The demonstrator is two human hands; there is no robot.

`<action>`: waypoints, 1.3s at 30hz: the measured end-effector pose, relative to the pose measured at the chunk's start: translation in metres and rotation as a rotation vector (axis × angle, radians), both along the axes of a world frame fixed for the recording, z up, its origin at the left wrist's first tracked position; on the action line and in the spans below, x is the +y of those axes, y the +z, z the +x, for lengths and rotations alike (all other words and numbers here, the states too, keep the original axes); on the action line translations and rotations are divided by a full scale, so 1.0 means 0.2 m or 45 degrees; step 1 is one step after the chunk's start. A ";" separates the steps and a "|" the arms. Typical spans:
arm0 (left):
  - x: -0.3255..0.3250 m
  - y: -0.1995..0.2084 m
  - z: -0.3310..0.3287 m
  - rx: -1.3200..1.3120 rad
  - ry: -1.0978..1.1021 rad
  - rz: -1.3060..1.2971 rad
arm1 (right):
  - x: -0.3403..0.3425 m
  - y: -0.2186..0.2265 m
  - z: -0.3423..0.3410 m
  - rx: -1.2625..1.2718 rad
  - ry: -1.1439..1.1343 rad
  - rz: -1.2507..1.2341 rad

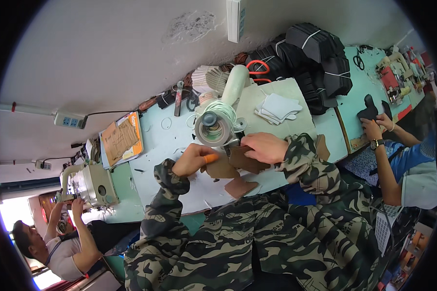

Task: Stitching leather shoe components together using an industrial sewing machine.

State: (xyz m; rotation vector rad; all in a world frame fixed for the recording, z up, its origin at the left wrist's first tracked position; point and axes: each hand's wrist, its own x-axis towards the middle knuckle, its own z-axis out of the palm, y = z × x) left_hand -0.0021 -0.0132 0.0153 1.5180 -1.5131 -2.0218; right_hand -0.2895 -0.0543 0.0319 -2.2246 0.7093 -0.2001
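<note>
Short of the sewing machine (234,86), a loose brown panel (240,187) lay on the bench (155,145). Just before the machine, a worker's left hand (192,160) pinched a brown piece (222,168); the right hand's (265,147) fingers gripped a second piece (250,161). Both looked light, thin and pliable, best held by their edges. Black bundles (311,42) sat beyond the machine.

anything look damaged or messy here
Yes: the off-white wall has a rough, grey scuffed patch at top centre, unlike the smoother surface around it. Small dark and white scraps lie untidily across the pale blue tabletop.
</note>
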 end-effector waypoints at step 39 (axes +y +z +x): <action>0.70 -0.49 -0.33 -0.245 0.083 -0.318 | 0.04 0.10 -0.22 -0.047 -0.946 -0.888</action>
